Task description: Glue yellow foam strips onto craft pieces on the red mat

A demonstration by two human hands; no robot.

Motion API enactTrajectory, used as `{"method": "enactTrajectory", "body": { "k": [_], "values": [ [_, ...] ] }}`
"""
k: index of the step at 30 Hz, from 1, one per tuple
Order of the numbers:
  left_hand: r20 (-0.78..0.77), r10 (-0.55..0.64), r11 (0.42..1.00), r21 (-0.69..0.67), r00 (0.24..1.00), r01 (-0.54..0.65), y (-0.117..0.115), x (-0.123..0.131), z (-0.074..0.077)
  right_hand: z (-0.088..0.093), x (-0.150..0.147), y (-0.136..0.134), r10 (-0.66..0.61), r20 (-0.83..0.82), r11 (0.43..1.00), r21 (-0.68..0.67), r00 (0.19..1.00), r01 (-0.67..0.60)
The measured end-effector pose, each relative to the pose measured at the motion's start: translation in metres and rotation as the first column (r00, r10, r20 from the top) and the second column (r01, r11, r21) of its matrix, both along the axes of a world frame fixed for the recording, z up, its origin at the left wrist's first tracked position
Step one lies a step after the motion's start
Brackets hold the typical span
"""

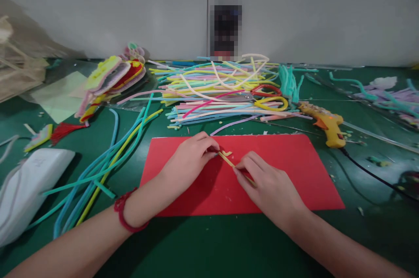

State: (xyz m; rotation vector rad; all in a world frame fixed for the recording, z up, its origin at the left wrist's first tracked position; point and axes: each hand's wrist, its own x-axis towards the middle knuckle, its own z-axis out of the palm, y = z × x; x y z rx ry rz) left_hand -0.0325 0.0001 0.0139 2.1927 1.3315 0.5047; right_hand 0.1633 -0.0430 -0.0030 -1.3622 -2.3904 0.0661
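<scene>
Over a red sheet (278, 173) on the green table, both hands hold one pale yellow pipe cleaner (226, 159). My left hand (194, 156) pinches its upper left end between thumb and fingertips. Lower down, my right hand (266, 182) grips the same stem, with thumb and index finger closed on it. A short bent yellow piece (228, 153) shows just beside the left fingertips; whether it joins the stem I cannot tell. The far end of the stem is partly hidden under my right hand.
Behind the sheet lies a heap of pastel pipe cleaners (203, 81) with scissors (270, 97) on it. A yellow glue gun (327, 125) rests at right, its cord trailing. At left are loose pipe cleaners (111, 160), a white device (39, 186) and fuzzy colourful crafts (111, 81).
</scene>
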Motion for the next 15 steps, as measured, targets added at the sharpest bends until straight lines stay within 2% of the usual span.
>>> {"method": "enactTrajectory", "body": {
  "k": [5,10,15],
  "values": [
    [0.022,-0.084,0.996,0.024,0.996,0.084,0.013,-0.003,-0.005,-0.001,0.000,0.000,-0.015,0.003,1.000,-0.015,1.000,0.015],
    [0.081,-0.055,0.997,0.057,0.995,0.051,0.011,-0.003,-0.010,-0.001,0.001,0.001,-0.007,-0.009,1.000,0.001,1.000,0.007],
    [0.121,-0.016,1.000,0.023,0.993,0.013,0.009,-0.002,-0.011,-0.001,0.001,0.001,0.001,-0.016,1.000,-0.005,1.000,-0.001]
  ]
}}
